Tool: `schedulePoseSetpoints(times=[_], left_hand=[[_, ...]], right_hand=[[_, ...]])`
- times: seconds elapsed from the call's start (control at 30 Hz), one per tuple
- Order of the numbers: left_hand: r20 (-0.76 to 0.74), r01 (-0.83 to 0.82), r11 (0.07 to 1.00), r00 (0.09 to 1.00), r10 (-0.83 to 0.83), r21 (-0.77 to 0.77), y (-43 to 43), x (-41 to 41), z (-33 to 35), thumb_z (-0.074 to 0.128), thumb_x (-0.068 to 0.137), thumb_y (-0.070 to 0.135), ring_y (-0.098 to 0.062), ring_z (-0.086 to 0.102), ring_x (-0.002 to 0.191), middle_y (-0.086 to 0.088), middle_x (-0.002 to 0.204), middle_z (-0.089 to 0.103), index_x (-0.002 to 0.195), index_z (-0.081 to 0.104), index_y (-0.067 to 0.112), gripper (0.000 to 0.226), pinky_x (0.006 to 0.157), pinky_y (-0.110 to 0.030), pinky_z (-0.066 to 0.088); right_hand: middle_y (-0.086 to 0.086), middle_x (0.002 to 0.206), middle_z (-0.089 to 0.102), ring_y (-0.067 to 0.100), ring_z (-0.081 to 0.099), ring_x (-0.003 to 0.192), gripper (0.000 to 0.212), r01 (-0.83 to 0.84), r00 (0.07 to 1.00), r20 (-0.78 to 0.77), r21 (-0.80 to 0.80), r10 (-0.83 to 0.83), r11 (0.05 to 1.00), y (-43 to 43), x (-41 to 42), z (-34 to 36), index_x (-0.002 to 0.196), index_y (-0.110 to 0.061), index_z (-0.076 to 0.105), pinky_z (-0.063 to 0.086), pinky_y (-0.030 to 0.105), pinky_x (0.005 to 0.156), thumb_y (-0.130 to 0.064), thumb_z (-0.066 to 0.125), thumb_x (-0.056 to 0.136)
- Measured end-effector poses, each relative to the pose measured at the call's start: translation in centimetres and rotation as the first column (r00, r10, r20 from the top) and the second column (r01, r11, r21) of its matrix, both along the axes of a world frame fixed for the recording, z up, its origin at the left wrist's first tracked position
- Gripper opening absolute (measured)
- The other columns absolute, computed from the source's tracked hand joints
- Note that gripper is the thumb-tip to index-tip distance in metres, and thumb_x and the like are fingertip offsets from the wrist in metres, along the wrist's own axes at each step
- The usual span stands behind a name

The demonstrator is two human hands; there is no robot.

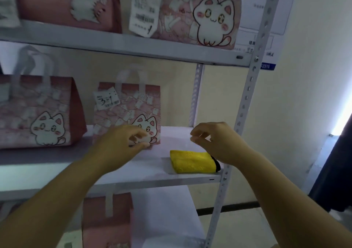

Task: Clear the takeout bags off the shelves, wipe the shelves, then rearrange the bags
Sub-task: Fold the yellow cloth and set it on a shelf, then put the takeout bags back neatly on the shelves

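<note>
Two pink cat-print takeout bags stand on the middle shelf: one at the left and one in the middle with a white tag marked 324. My left hand hovers in front of the middle bag's lower right corner, fingers loosely curled, holding nothing. My right hand hangs above the shelf to the right, fingers loosely curled and empty. A folded yellow cloth lies on the shelf just below my right hand.
Two more pink bags sit on the top shelf, one at the left and one at the right with a long receipt. Another bag stands on the lower shelf. A perforated metal upright bounds the right side.
</note>
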State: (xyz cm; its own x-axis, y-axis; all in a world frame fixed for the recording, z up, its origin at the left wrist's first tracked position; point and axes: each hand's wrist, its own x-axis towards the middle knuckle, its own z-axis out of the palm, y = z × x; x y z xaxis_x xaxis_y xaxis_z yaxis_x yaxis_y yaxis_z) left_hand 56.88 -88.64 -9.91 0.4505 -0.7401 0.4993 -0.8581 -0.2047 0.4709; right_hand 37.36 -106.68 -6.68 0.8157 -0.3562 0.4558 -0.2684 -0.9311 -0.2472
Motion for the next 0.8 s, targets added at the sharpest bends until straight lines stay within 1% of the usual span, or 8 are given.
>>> schedulePoseSetpoints(times=[0.1,0.17,0.33,0.47,0.57,0.63,0.73,0.8], left_hand=[[0.017,-0.066,0.998,0.998,0.066,-0.014,3.0,-0.9,2.0,0.064,0.083,0.040,0.000,0.058,0.090,0.016,0.103,0.062,0.103,0.065,0.032,0.022,0.082,-0.034,0.051],[0.037,-0.095,0.994,0.995,0.097,-0.053,4.9,-1.8,3.2,0.064,0.083,0.038,0.004,0.057,0.089,0.019,0.100,0.061,0.100,0.064,0.035,0.017,0.080,-0.030,0.050],[0.131,-0.140,0.976,0.978,0.163,-0.167,9.5,-4.3,6.2,0.066,0.081,0.034,0.008,0.055,0.084,0.027,0.089,0.055,0.096,0.064,0.031,0.015,0.070,-0.018,0.043],[0.195,-0.180,0.965,0.957,0.217,-0.192,13.2,-5.7,8.4,0.067,0.080,0.034,0.003,0.057,0.081,0.016,0.089,0.061,0.092,0.062,0.032,0.013,0.066,-0.014,0.041],[0.222,-0.221,0.952,0.938,0.267,-0.211,15.7,-6.6,9.9,0.067,0.082,0.031,0.007,0.056,0.081,0.011,0.091,0.064,0.094,0.065,0.027,0.013,0.066,-0.009,0.039],[0.231,-0.253,0.947,0.927,0.296,-0.199,17.5,-7.1,10.9,0.066,0.083,0.031,0.007,0.056,0.081,0.010,0.091,0.064,0.097,0.066,0.024,0.016,0.065,-0.007,0.037],[0.218,-0.294,0.933,0.916,0.337,-0.207,20.1,-7.6,12.4,0.065,0.083,0.030,0.003,0.057,0.081,0.012,0.091,0.064,0.094,0.065,0.025,0.012,0.066,-0.013,0.041],[0.221,-0.319,0.924,0.905,0.363,-0.213,21.8,-7.7,13.4,0.066,0.083,0.028,0.001,0.057,0.081,0.012,0.089,0.063,0.094,0.064,0.024,0.012,0.068,-0.018,0.043]], right_hand=[[-0.006,0.098,0.069,0.008,0.061,0.089,0.018,-0.044,0.999,0.011,-0.027,0.044,0.999,1.7,-0.7,2.0,0.102,-0.022,0.068,0.051,0.030,0.081,-0.031,0.057,0.092],[-0.008,0.096,0.069,0.006,0.061,0.087,0.017,-0.064,0.998,0.026,-0.055,0.066,0.996,3.0,-1.2,3.4,0.100,-0.023,0.068,0.051,0.030,0.080,-0.033,0.056,0.092],[-0.012,0.090,0.069,0.005,0.061,0.081,0.014,-0.123,0.982,0.137,-0.074,0.132,0.990,6.1,-2.4,6.2,0.094,-0.025,0.069,0.053,0.030,0.078,-0.031,0.057,0.090],[-0.014,0.085,0.067,0.002,0.059,0.078,0.012,-0.154,0.969,0.186,-0.058,0.163,0.986,8.4,-3.2,7.9,0.091,-0.027,0.069,0.053,0.029,0.077,-0.032,0.058,0.089],[-0.016,0.084,0.066,0.000,0.059,0.078,0.012,-0.168,0.964,0.199,-0.061,0.177,0.984,10.2,-3.6,9.2,0.089,-0.028,0.068,0.053,0.030,0.076,-0.034,0.058,0.089],[-0.017,0.083,0.066,-0.001,0.058,0.077,0.011,-0.186,0.959,0.205,-0.067,0.196,0.980,11.4,-3.7,10.2,0.087,-0.029,0.068,0.052,0.026,0.074,-0.033,0.058,0.088],[-0.014,0.082,0.066,-0.002,0.057,0.075,0.012,-0.200,0.954,0.210,-0.088,0.214,0.976,13.3,-3.5,11.9,0.087,-0.027,0.068,0.047,0.017,0.068,-0.035,0.059,0.088],[-0.014,0.081,0.066,0.002,0.058,0.075,0.012,-0.207,0.950,0.217,-0.103,0.226,0.973,14.7,-3.2,13.0,0.086,-0.027,0.068,0.047,0.020,0.067,-0.036,0.060,0.087]])
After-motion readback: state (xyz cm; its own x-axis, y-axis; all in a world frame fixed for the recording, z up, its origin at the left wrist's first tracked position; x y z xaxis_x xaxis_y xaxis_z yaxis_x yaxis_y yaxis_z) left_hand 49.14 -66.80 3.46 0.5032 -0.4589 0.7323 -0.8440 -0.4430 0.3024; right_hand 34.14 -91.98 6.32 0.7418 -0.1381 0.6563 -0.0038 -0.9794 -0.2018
